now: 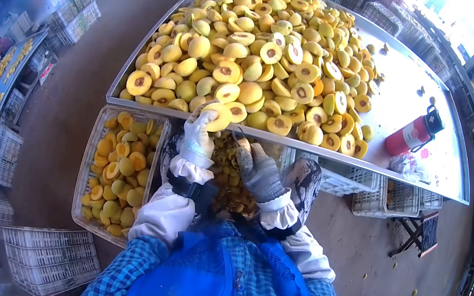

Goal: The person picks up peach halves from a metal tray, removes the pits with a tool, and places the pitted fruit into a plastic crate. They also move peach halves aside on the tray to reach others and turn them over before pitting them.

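Note:
My left hand, in a pale glove, is closed around a halved yellow peach at the near edge of the metal table. The cut face is turned up. My right hand, in a grey glove, is closed on a thin, dark pitting knife with a curved tip, just right of the peach half. Its handle is hidden by the fingers. Beyond both hands lies a large heap of halved peaches, many with brown pits showing. Peach scraps and pits lie in a container below my hands.
A white crate of peach halves stands to my left. The metal table carries a red bottle and a clear plastic bag at the right. A folding stool and stacked crates are on the floor.

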{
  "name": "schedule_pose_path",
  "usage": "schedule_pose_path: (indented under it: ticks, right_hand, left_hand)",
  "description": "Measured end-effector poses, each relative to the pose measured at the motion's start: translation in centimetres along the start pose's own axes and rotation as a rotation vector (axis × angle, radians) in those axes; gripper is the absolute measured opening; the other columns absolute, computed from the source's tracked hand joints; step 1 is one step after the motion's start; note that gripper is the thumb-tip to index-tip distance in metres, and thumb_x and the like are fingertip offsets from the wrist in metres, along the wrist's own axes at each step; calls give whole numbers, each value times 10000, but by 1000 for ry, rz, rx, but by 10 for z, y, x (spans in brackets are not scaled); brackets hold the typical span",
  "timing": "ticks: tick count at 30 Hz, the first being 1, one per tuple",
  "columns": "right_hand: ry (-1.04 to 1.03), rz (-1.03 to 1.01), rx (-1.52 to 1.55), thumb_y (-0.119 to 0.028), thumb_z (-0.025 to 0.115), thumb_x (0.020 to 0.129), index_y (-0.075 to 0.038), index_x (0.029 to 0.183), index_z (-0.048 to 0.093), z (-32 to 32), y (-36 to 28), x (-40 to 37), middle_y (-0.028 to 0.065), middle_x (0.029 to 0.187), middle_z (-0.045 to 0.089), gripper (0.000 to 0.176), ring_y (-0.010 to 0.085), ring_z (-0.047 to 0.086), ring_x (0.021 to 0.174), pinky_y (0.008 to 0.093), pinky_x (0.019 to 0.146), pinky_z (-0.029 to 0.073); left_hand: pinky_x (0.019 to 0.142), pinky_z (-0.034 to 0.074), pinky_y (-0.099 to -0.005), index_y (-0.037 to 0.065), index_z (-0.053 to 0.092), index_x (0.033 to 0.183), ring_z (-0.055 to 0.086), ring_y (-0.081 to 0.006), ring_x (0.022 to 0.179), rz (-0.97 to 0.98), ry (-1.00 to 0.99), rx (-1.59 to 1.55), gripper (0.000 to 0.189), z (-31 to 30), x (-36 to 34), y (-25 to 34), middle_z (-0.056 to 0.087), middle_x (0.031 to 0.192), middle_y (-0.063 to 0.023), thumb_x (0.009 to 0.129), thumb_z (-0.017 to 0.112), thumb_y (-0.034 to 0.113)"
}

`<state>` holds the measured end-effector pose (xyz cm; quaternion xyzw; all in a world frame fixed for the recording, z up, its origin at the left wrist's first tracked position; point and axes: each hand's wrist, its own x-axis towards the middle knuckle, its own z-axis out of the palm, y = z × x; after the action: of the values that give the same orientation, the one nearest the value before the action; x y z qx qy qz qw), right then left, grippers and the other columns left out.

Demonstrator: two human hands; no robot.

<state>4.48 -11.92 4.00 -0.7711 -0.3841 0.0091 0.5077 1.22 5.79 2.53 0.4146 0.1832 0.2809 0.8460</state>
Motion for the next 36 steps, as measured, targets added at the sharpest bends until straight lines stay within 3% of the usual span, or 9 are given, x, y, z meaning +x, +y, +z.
schedule_pose_path:
  ticks: [1,3,4,9,16,22,26,29,36]
  right_hand:
    - [27,-56,-57,-259,512,889,-69,1050,555,10,3,0,205,728,579,253,390,579,624,484,506,447]
    - [-44,36,-155,-279,488,896,-65,1051,553,14,-7,4,194,713,581,272,379,582,604,477,480,443]
    - [-5,-136,-276,-313,461,906,-56,1013,545,16,-5,4,178,676,584,290,373,581,568,479,471,443]
    - [-265,146,-450,-114,482,853,-45,1065,542,26,8,-6,196,854,532,231,341,570,589,452,510,449]
    - [-191,-203,-517,-67,476,832,33,1147,497,25,19,-17,216,824,529,331,350,537,548,419,485,444]
    - [-259,386,-340,-358,442,905,-31,929,479,28,-9,-15,226,699,609,330,383,611,702,493,561,466]
    - [-257,396,-298,-340,503,862,-24,949,482,26,-7,-18,240,721,609,329,396,607,704,489,641,472]
    - [-118,281,-293,-307,511,891,-39,854,495,34,5,-27,225,563,536,271,418,555,560,509,517,426]
    - [-307,148,-194,-216,508,877,10,1093,525,36,24,-36,257,833,584,313,392,595,698,440,579,469]
  left_hand:
    - [535,489,-235,18,559,1089,604,-164,665,-32,6,23,299,6,-8,1,619,917,-91,800,592,89]
    - [598,478,-267,18,568,1025,581,-175,726,295,79,374,279,23,-21,-9,605,884,-87,874,531,249]
    - [614,478,-275,22,569,1007,580,-177,744,201,138,181,297,24,-18,-16,602,880,-85,890,510,289]
    - [663,482,-291,40,569,944,582,-177,747,154,123,38,376,17,-14,-29,601,822,-79,914,473,402]
    - [741,508,-337,3,539,975,600,-249,802,-29,74,-269,266,16,-26,-31,590,880,-117,821,495,215]
    - [575,510,-346,-7,549,945,599,-279,624,-44,225,-76,342,22,-31,-34,628,866,-178,878,447,313]
    - [525,526,-336,-12,548,920,615,-265,610,-1,302,53,460,21,-26,-47,635,849,-175,929,433,434]
    - [523,544,-351,-8,556,886,626,-268,613,20,298,24,459,19,-27,-53,636,815,-179,925,460,439]
    - [508,526,-300,6,568,828,618,-230,590,-23,279,7,461,28,-42,-41,637,749,-143,918,478,449]
